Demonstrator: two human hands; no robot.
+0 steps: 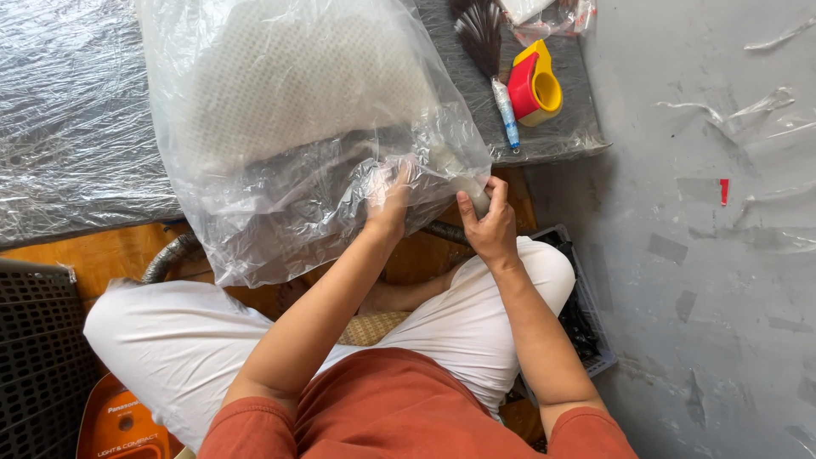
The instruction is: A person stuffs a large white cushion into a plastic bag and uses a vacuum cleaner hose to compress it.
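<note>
A large clear plastic bag [280, 127] holding a white mesh-textured cushion rests on a low table covered in plastic film [76, 127]. My left hand [391, 204] presses against the bag's lower edge. My right hand [489, 221] grips the bag's bunched corner around a pale hose nozzle [472, 183]. A grey ribbed hose [170, 255] runs under the bag toward my lap. I sit cross-legged in white trousers.
A red and yellow tape dispenser [535, 85] and a dark brush with a blue-white handle [493, 59] lie on the table's right end. A dark crate [586, 314] sits by my right knee, an orange vacuum cleaner [119, 421] by my left. Grey floor lies to the right.
</note>
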